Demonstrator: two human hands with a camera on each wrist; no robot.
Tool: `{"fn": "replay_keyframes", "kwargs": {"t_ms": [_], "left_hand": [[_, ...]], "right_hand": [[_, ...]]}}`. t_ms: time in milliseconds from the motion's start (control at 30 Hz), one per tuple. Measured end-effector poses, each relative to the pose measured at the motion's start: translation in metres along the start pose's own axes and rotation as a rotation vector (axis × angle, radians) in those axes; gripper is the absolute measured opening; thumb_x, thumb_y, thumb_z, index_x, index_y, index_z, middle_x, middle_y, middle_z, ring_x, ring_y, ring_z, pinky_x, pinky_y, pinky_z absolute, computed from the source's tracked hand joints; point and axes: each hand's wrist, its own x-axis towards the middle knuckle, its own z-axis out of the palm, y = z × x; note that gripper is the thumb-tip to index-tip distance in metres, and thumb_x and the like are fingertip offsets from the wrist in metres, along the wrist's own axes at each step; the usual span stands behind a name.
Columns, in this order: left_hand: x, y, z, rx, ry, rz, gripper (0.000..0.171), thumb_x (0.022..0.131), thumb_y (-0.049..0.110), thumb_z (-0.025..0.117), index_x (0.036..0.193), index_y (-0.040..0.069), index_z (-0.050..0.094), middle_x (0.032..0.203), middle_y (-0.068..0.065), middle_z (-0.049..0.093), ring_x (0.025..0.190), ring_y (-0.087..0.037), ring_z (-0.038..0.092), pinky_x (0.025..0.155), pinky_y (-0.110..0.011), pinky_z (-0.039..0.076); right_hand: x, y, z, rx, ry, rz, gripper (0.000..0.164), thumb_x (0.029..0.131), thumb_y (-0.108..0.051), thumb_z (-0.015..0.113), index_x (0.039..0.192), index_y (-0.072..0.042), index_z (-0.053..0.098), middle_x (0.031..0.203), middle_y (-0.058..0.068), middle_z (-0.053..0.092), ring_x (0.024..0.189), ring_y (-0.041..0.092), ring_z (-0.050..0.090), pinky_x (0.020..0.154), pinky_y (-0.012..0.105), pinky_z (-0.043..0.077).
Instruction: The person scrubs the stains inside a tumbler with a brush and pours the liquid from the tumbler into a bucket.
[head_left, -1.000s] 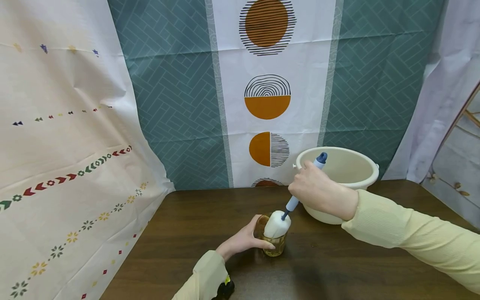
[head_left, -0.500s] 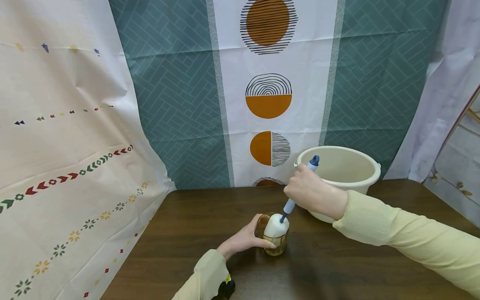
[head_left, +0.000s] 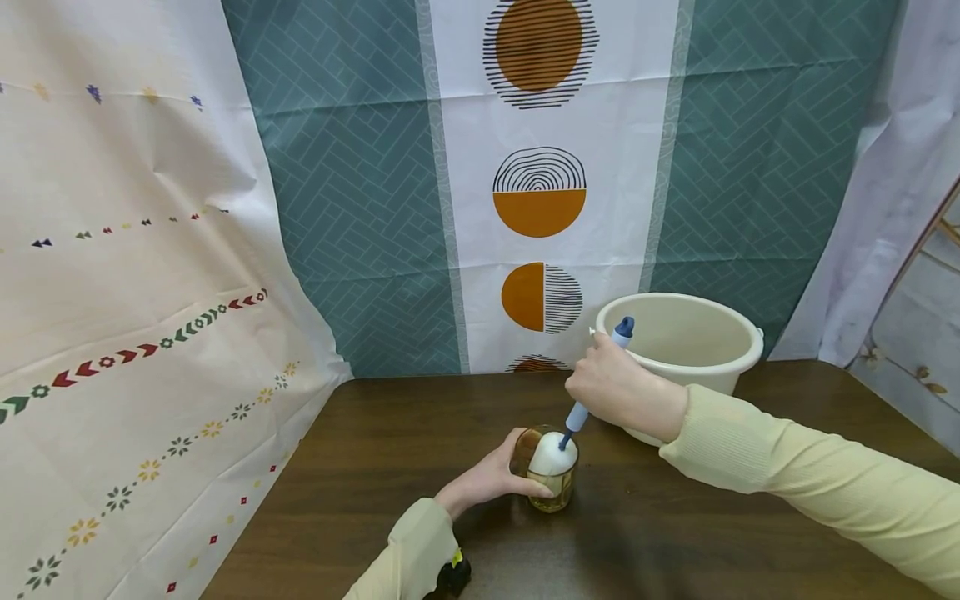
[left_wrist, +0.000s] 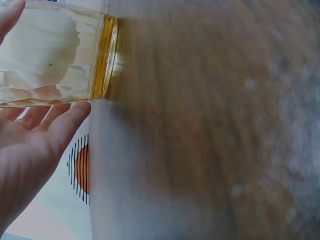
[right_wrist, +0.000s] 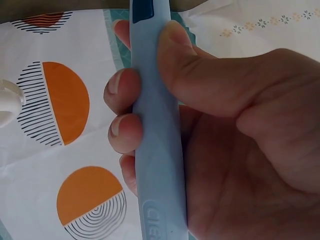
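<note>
My left hand (head_left: pixel 495 477) grips an amber drinking glass (head_left: pixel 558 493) that stands on the table, thumb on the near side and fingers around the far side. Through the glass wall in the left wrist view, the white sponge head (left_wrist: pixel 42 47) shows inside. My right hand (head_left: pixel 611 379) holds the light blue handle (right_wrist: pixel 159 125) of this sponge bottle brush, its fingers and thumb wrapped around it. The brush leans, its dark blue end (head_left: pixel 624 327) up and to the right. Its sponge top (head_left: pixel 555 454) bulges slightly above the glass rim.
A cream bucket (head_left: pixel 738 362) stands at the back right, partly behind my right hand. The brown wooden table (head_left: pixel 420 417) backs onto a patterned curtain (head_left: pixel 360 208). A small black object (head_left: pixel 452 577) lies by my left sleeve.
My right hand has moved slightly down and left, and the brush's sponge sits lower in the glass, its handle now tilted differently. My left hand keeps its grip on the glass.
</note>
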Motion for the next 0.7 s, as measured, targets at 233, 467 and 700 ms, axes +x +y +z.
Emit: {"fn": "replay_keyframes", "kwargs": {"t_ms": [233,467,700], "left_hand": [[0.0,0.0,0.0,-0.023,-0.012,-0.002,0.072,0.072,0.035,0.076,0.129,0.024,0.032,0.117,0.006,0.044,0.108,-0.012,0.042,0.087,-0.039,0.034],[0.001,-0.001,0.0,-0.024,-0.016,0.013,0.071,0.074,0.034,0.075,0.129,0.023,0.033,0.117,0.005,0.045,0.109,-0.012,0.042,0.088,-0.038,0.034],[0.001,0.0,0.0,-0.03,-0.014,0.008,0.071,0.073,0.033,0.075,0.129,0.022,0.033,0.116,0.006,0.045,0.107,-0.011,0.042,0.087,-0.037,0.035]], "right_hand": [[0.005,-0.006,0.004,0.025,-0.058,0.009,0.014,0.073,-0.013,0.072,0.063,-0.016,0.063,0.058,-0.001,0.056,0.056,0.017,0.052,0.061,0.031,0.035],[0.007,-0.01,0.007,0.034,-0.088,0.004,0.013,0.074,-0.015,0.073,0.065,-0.016,0.064,0.059,-0.001,0.056,0.056,0.017,0.051,0.059,0.029,0.033],[0.008,-0.012,0.009,0.019,-0.103,-0.002,0.012,0.074,-0.016,0.073,0.066,-0.016,0.064,0.06,-0.002,0.057,0.056,0.017,0.05,0.06,0.029,0.033]]}}
